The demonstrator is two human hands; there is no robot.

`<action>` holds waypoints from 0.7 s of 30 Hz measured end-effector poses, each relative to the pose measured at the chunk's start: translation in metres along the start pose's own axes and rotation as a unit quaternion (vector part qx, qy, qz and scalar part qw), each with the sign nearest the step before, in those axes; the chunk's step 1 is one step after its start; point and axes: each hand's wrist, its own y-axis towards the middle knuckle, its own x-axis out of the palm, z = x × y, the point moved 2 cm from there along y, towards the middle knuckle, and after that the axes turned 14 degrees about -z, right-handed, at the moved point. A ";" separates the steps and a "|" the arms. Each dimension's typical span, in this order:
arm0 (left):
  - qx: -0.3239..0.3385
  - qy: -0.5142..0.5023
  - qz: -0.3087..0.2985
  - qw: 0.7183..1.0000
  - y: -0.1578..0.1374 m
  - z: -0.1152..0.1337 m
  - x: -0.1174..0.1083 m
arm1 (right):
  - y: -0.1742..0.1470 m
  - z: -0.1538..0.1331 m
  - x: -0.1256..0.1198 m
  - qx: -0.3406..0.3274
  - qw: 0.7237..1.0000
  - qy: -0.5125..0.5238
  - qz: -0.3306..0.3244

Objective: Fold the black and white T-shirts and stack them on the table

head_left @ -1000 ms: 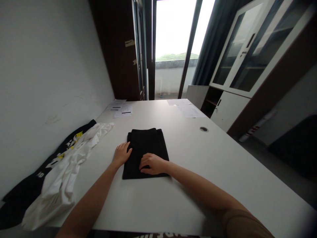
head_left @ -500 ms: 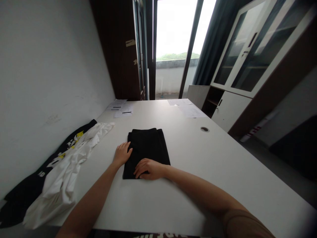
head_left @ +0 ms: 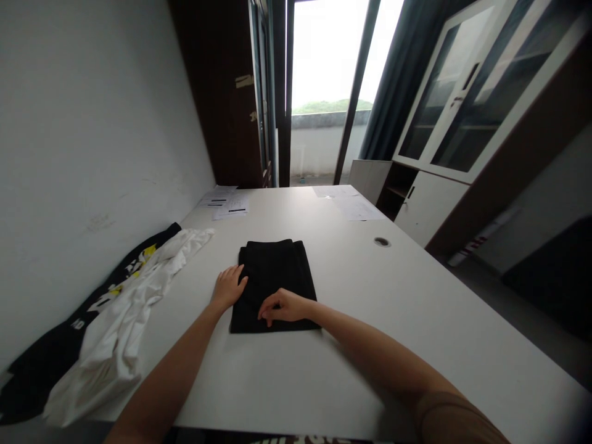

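A black garment, folded into a rough rectangle, lies flat on the white table. Resting along its left edge is my left hand, with fingers stretched out and the thumb on the cloth. My right hand is over the lower part of the garment. Its fingers are loosely bent and pointing down, the thumb stands apart from them, and no cloth shows raised between them. Whether those fingertips touch the fabric I cannot tell.
To the left, a crumpled white garment and a black one with yellow and white print lie along the wall. Paper sheets rest at the far left, more sheets at the far right. A round cable hole pierces the white table.
My right hand has risen off the garment's lower edge and shifted slightly away from me, its fingers now more bent. The left hand and the garment have stayed in place.
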 end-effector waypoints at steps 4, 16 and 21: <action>-0.008 -0.002 -0.005 1.000 0.000 0.000 -0.001 | -0.008 0.020 -0.018 0.089 0.986 -0.064 0.125; 0.002 0.003 0.000 1.000 -0.003 0.005 -0.010 | -0.064 0.063 -0.072 0.493 0.749 -0.291 0.333; 0.002 -0.038 -0.027 0.999 -0.009 0.015 -0.018 | -0.055 0.056 -0.060 0.507 0.780 -0.268 0.252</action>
